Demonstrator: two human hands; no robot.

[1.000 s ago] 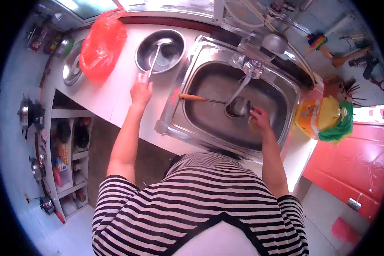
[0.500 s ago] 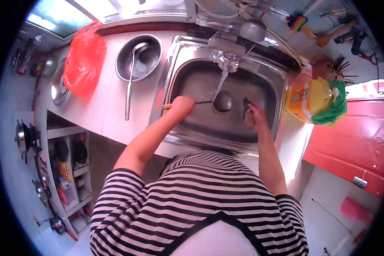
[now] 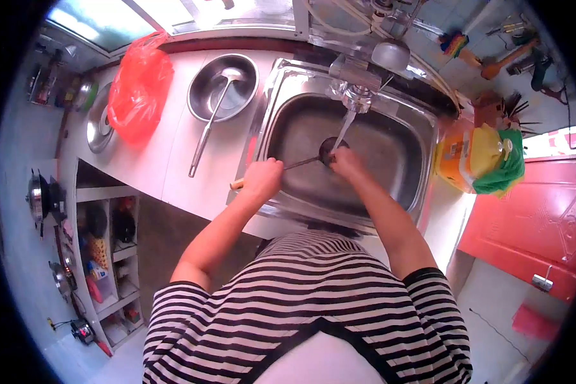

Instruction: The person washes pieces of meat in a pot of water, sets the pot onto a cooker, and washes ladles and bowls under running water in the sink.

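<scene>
My left hand (image 3: 264,178) is closed round the handle of a ladle (image 3: 303,162) with a wooden grip, whose end pokes out at the left. The ladle's dark bowl lies in the sink (image 3: 381,137) under running water (image 3: 346,127) from the faucet (image 3: 356,99). At that bowl my right hand (image 3: 345,162) has its fingers curled; what they press on there is too small to make out. Left of the sink, a steel bowl (image 3: 199,96) on the counter holds a second, metal ladle (image 3: 207,131), its handle leaning out over the rim.
A red plastic bag (image 3: 141,93) and a metal lid (image 3: 98,125) are on the counter's left. Right of the sink stands a yellow container (image 3: 470,157) with a green bag (image 3: 507,168). Utensils hang on the wall above; open shelves (image 3: 109,256) are below left.
My left hand has let go of the metal ladle, now in the steel bowl, and taken the wooden-handled one. My right hand has moved left to that ladle's bowl.
</scene>
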